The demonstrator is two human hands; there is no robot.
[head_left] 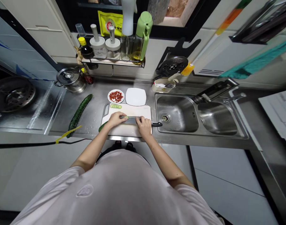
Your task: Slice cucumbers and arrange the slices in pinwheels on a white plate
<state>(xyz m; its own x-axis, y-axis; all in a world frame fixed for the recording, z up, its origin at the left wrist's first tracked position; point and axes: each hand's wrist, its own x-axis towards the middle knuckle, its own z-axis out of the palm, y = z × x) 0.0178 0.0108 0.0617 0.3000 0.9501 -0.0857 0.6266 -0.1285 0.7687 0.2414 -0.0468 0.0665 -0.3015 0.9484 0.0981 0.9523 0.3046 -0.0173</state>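
A kitchen knife (132, 120) lies sideways over the white cutting board (133, 109), its black handle pointing right. My right hand (144, 125) grips the blade near the handle, fingers closed. At the blade's left end, my left hand (116, 119) is closed, thumb and fingertips pinching a small green cucumber slice (126, 117) against the metal. A cut length of cucumber (102, 126) rests by my left wrist, partly hidden by it. Several cucumber slices (115, 106) sit in an overlapping row at the board's upper left.
Behind the board stand a small plate (109, 97) of chopped red pieces and a white square plate (135, 96). A whole cucumber (79, 115) lies left, near a lidded pot (71, 80). The double sink (175, 112) is right. A bottle rack (115, 61) hangs above the counter.
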